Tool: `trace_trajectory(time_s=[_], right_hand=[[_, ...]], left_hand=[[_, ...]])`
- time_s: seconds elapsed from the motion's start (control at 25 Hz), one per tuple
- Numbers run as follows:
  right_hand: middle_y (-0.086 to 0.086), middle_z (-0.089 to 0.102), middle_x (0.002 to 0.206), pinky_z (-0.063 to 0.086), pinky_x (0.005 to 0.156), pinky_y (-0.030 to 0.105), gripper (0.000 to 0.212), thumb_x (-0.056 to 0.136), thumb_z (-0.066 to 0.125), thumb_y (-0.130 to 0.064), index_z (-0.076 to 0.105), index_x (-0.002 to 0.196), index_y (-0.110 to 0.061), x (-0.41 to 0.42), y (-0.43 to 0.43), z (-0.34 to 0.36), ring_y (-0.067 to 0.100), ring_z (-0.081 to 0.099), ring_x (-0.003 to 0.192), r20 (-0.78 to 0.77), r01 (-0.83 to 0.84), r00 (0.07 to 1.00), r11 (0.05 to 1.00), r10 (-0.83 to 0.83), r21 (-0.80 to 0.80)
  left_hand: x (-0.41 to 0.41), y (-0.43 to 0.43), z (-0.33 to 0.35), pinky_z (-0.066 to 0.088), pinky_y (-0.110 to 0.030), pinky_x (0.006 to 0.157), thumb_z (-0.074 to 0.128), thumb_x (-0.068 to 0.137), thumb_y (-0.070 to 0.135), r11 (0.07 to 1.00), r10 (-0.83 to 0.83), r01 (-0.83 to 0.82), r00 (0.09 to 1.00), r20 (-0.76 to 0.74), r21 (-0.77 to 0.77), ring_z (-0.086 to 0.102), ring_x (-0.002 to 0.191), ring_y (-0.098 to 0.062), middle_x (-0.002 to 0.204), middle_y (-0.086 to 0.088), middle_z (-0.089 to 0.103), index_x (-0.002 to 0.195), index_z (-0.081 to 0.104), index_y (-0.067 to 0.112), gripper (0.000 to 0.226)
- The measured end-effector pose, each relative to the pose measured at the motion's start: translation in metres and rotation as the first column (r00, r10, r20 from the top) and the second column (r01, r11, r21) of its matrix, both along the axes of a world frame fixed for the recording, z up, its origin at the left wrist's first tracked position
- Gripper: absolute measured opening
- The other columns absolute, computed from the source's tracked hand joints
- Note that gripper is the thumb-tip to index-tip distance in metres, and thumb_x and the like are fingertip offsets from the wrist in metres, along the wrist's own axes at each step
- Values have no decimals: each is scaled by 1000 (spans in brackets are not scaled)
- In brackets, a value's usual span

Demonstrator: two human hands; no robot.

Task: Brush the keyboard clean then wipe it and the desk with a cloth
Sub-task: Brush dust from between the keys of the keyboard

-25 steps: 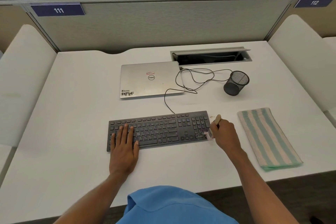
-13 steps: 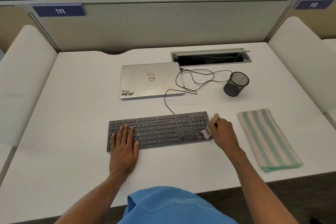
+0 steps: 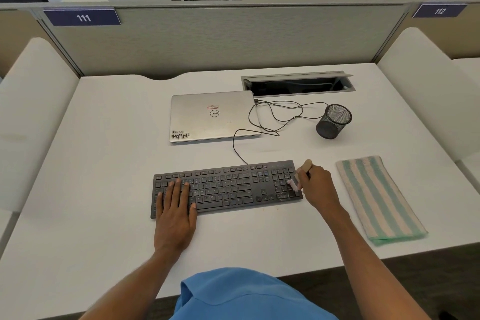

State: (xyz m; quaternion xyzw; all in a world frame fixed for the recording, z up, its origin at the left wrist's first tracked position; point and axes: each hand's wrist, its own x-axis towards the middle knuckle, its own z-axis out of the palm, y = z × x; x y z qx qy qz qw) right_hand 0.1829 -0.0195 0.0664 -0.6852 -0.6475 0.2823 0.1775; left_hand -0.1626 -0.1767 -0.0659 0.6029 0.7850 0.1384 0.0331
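A black keyboard (image 3: 228, 187) lies on the white desk (image 3: 104, 163) in front of me. My left hand (image 3: 175, 215) rests flat on its left end, fingers straight over the keys. My right hand (image 3: 318, 187) grips a small brush (image 3: 298, 176) with a tan wooden handle; its pale bristles touch the number pad at the keyboard's right end. A folded cloth (image 3: 376, 197) with green and cream stripes lies on the desk to the right of my right hand, apart from it.
A closed silver laptop (image 3: 213, 117) sits behind the keyboard, with black cables (image 3: 275, 117) looping to its right. A black mesh cup (image 3: 333, 122) lies tipped beyond the cloth. An open cable hatch (image 3: 298, 83) and a grey partition (image 3: 220, 39) close off the back.
My right hand has moved the brush slightly left and up over the number pad. The left hand has stayed in place on the keys.
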Motion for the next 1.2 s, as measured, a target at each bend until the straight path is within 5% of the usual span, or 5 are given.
trace_trajectory(time_s=[0.32, 0.48, 0.6, 0.92, 1.2], right_hand=[[2, 66, 66, 41, 49, 29, 40, 105, 48, -26, 60, 71, -10, -3, -4, -8, 19, 62, 59, 26, -20, 999, 999, 21, -25], [1, 69, 70, 42, 50, 14, 33, 105, 46, -20, 66, 82, -9, -12, -7, -9, 9, 62, 62, -123, 18, 992, 999, -14, 33], [1, 67, 70, 38, 48, 15, 37, 107, 44, -23, 65, 81, -7, -12, -13, -18, 9, 60, 60, -82, 9, 997, 1000, -8, 8], [4, 68, 67, 51, 57, 38, 43, 107, 42, -27, 66, 78, -5, -10, -6, -15, 22, 65, 62, -48, 20, 999, 999, -18, 38], [3, 66, 66, 43, 52, 26, 42, 106, 48, -25, 61, 72, -5, -21, -8, -8, 21, 63, 61, -38, -21, 999, 999, 23, 46]], left_hand=[[0, 0, 1, 11, -54, 131, 28, 106, 41, 1000, 3, -3, 1000, 3, 0, 13, 163, -23, 175, -6, 22, 166, 29, 14, 66], [0, 0, 0, 11, -55, 131, 29, 107, 41, 1000, 0, 0, 1000, 4, 3, 13, 163, -24, 175, -7, 23, 166, 29, 14, 65], [-1, 0, 0, 12, -56, 131, 29, 106, 42, 1000, 0, 0, 1000, 9, 2, 14, 163, -24, 174, -7, 23, 166, 29, 15, 66], [-1, 0, 0, 12, -55, 131, 29, 106, 42, 1000, -1, 1, 1000, 14, 4, 13, 163, -23, 174, -6, 23, 166, 30, 15, 66], [-1, 1, 0, 11, -54, 131, 29, 106, 42, 1000, -3, 3, 1000, 16, 2, 14, 163, -24, 174, -7, 23, 166, 30, 14, 66]])
